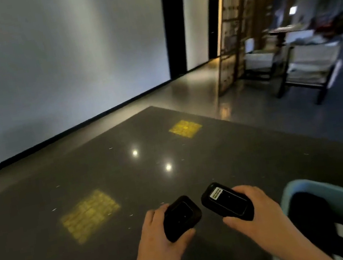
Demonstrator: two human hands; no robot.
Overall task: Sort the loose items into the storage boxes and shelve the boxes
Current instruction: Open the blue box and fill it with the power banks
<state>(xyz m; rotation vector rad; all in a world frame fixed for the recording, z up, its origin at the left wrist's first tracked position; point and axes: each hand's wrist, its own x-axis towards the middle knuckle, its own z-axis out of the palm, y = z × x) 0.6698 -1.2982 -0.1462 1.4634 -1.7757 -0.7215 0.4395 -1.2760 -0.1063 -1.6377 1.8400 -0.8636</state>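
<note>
My left hand (156, 244) grips a black rounded rectangular device (181, 216) just above the dark glossy table (82, 173). Close beside it, my right hand (258, 213) grips a second black device (225, 201) that carries a small white label near its far end. The two devices almost touch at their tips. A light blue storage box (309, 188) stands at the lower right next to my right wrist, with dark items inside that I cannot make out.
Two yellow patches of reflected light (90, 214) (185, 128) lie on the tabletop. A white wall with two dark doorways (175, 35) runs along the left. A wooden lattice partition (237, 26) and white-cushioned chairs (312, 63) stand at the right rear.
</note>
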